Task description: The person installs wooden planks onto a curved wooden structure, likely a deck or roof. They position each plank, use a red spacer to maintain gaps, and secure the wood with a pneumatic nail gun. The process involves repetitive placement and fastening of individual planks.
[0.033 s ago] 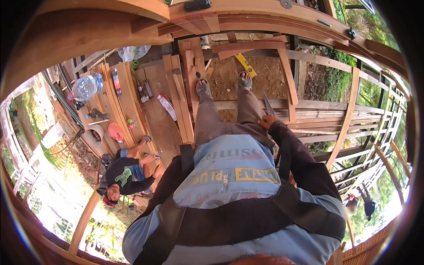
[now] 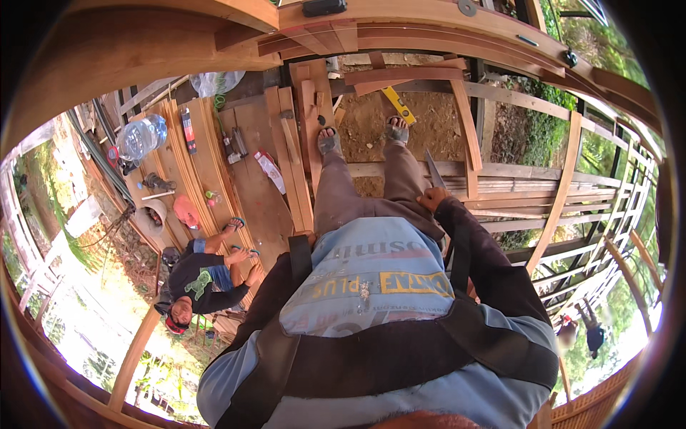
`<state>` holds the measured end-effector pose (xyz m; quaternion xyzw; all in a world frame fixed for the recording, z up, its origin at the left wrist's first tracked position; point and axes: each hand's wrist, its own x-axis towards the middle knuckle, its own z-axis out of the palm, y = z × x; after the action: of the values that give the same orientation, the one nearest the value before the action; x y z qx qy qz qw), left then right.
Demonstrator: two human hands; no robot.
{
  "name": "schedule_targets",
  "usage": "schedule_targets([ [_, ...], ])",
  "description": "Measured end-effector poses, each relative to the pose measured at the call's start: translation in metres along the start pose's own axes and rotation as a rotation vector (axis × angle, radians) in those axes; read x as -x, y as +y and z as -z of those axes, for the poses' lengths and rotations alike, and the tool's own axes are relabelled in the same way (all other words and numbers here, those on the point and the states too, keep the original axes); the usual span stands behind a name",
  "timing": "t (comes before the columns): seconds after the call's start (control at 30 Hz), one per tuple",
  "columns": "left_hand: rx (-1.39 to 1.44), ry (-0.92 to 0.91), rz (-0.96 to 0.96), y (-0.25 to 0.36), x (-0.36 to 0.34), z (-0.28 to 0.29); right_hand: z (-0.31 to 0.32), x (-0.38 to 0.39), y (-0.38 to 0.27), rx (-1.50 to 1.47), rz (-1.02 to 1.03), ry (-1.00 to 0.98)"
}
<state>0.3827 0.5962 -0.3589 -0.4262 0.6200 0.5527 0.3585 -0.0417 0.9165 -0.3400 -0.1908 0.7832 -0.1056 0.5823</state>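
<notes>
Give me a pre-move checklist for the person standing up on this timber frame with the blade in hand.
1. Right hand grip on the blade: ok, closed around its lower end, tip pointing away from the body.
2. Left hand: cannot tell, hidden beside the body.
3. Footing: ok, both sandalled feet rest on timber, one on a plank and one on a beam.
4. Area below: not ok, another person sits on the plank deck down to the left.
5. Loose items nearby: not ok, a yellow level lies on a beam by the feet.
6. Strap harness: ok, on the shoulders.
</notes>
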Motion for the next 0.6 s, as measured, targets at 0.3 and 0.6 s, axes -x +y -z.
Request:
schedule_targets([
  [0.3,-0.020,0.081,-0.073,0.027,0.005,0.044,-0.005,0.040,-0.082,-0.014,-0.024,-0.030],
  [0.6,-0.102,-0.165,-0.192,0.099,0.037,0.088,-0.010,0.027,-0.039,0.057,0.025,-0.067],
])
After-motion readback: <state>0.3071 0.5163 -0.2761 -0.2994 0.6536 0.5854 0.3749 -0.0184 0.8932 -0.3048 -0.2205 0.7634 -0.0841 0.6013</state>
